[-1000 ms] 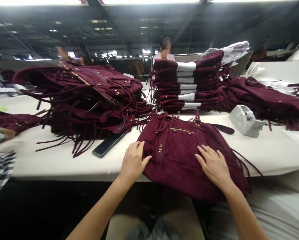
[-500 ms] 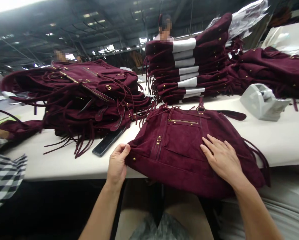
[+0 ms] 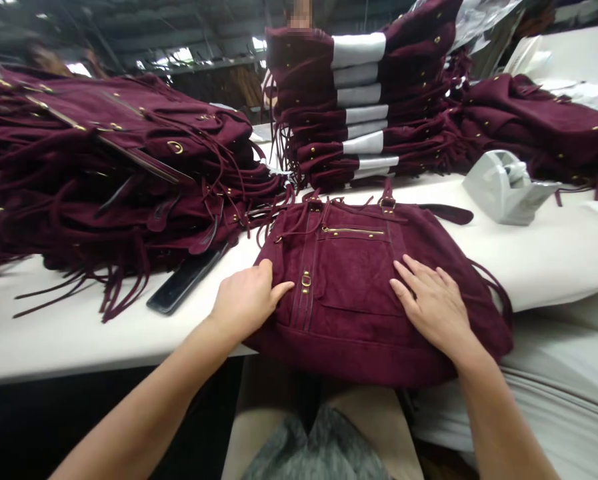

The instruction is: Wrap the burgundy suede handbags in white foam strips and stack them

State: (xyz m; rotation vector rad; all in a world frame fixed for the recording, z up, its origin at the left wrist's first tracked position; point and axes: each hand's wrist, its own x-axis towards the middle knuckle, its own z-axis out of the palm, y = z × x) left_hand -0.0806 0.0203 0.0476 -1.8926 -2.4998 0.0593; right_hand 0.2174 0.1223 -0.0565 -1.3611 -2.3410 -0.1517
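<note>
A burgundy suede handbag (image 3: pixel 353 267) with brass fittings, a front zip and fringe cords lies flat, its base reaching over the table's front edge. My left hand (image 3: pixel 243 297) grips the bag's left side, thumb on the front panel; the other fingers are partly hidden at the side. Spread flat on the right half of the front panel is my right hand (image 3: pixel 431 303), its fingers stretched out. The bag's short handle tabs point away from me, and a strap end sticks out at its upper right.
Left stands a heap of burgundy bags (image 3: pixel 129 153); a black phone (image 3: pixel 186 280) lies before it. Behind are stacked bags (image 3: pixel 319 120) with white wraps. A grey tape dispenser (image 3: pixel 509 190) sits right, near more bags (image 3: pixel 539 127). The white table (image 3: pixel 103 350) ends in front of me.
My left hand has moved from the bag's lower left corner up along its left side. The bag now lies straighter. My right hand stays flat on it. The view has shifted.
</note>
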